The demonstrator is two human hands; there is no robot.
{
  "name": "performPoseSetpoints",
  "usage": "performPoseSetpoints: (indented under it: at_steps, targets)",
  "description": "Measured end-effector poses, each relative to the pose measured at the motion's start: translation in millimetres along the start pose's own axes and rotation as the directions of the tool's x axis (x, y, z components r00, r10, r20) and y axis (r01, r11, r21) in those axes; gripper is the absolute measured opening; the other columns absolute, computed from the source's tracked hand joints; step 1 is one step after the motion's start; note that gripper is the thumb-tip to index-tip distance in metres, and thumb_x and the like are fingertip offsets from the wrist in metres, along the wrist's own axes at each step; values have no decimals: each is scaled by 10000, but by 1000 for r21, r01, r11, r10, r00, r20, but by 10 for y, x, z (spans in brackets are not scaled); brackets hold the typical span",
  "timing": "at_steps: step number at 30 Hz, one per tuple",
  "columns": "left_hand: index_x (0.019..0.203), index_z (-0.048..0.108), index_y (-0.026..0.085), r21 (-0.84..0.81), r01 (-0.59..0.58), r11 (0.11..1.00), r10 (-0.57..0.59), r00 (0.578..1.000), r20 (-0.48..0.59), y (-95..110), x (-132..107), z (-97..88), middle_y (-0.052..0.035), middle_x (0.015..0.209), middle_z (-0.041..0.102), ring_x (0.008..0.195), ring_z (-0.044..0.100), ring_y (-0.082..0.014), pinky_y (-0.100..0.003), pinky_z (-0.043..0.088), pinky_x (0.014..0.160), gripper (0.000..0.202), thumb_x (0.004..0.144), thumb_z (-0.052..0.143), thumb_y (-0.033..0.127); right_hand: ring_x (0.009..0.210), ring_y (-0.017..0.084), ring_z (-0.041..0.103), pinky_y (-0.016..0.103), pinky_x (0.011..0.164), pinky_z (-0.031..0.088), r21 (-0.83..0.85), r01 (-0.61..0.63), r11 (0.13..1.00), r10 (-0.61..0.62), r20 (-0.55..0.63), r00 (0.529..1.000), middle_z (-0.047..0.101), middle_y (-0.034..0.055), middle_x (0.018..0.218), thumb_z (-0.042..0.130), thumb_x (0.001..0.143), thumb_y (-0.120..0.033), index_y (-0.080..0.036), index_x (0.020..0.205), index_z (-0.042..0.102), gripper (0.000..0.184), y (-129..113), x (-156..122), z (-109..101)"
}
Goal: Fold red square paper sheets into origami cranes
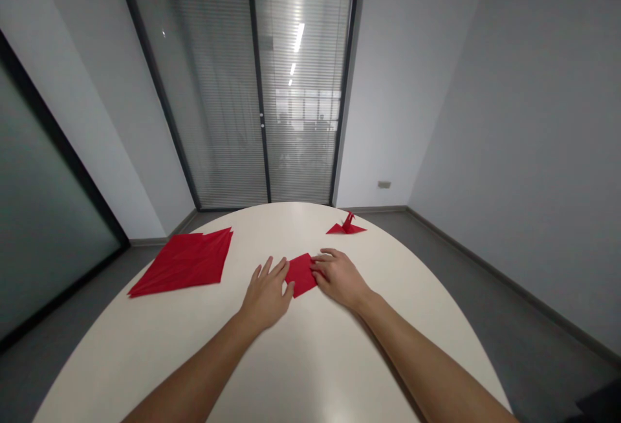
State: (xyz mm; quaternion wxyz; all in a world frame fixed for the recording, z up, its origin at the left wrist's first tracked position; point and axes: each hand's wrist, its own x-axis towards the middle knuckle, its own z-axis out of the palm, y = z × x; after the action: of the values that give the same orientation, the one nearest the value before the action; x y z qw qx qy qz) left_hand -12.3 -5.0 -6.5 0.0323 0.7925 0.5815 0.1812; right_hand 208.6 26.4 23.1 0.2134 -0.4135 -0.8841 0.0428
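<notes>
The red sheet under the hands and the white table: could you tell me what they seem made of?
Red sheet: likely thin matte paper, crisp folded edges, pressed by left hand and right hand. Table: smooth white top, faint sheen, perhaps laminate.

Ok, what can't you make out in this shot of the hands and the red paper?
All head view.
Folded paper: its side edges sit under the left hand and right hand, shape unclear.
Crane: too small to read its folds.
Stack: sheets overlap, count unknown.
Table: near edge cut off by the frame bottom.
Behind the blinds: blurred by slats.
</notes>
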Motion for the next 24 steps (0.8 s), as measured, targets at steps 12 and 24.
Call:
performPoseSetpoints:
  at_steps: [12, 24]
  targets:
    - [1426, 515, 153, -60, -153, 986, 156, 987, 47, -17, 14, -41, -119, 1534, 463, 1432, 414, -234, -462, 317, 1186, 473, 995, 340, 238, 1089, 249, 632, 381, 977, 452, 152, 167, 974, -179, 66, 982, 718, 90, 1193, 624, 918, -354, -215, 1185, 727, 318, -93, -23, -28]
    - [1197, 686, 187, -117, -180, 977, 173, 983, -61, 48, -8, -154, -95, 1323, 666, 1279, 573, -240, -444, 416, 1116, 386, 966, 378, 215, 1032, 221, 639, 361, 958, 450, 151, 133, 980, -147, 86, 985, 751, 62, 1070, 450, 1025, -332, -229, 1093, 733, 309, -136, -13, -69]
